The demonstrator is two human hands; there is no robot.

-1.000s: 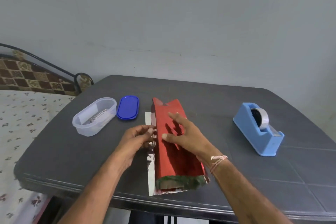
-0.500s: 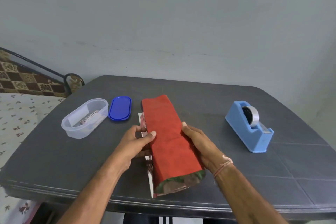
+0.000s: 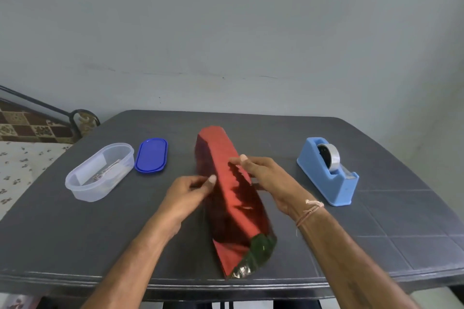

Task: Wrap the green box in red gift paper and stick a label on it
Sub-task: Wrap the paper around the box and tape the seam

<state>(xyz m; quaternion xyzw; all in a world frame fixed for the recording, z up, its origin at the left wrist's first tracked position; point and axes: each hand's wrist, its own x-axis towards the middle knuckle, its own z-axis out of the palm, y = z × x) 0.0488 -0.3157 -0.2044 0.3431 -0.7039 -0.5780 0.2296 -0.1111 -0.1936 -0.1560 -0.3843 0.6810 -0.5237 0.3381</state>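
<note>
Grey table (image 3: 75, 233) carries one clear tub (image 3: 99, 172), one blue lid (image 3: 151, 155), one tape dispenser (image 3: 329, 170); one red-wrapped green box (image 3: 226, 195) at centre is gripped by left hand (image 3: 187, 192) and right hand (image 3: 268, 178)

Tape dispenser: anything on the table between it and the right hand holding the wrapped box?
Nothing visible. The right hand holds the red-wrapped box; the blue tape dispenser stands to its right with only bare table between them.
</note>
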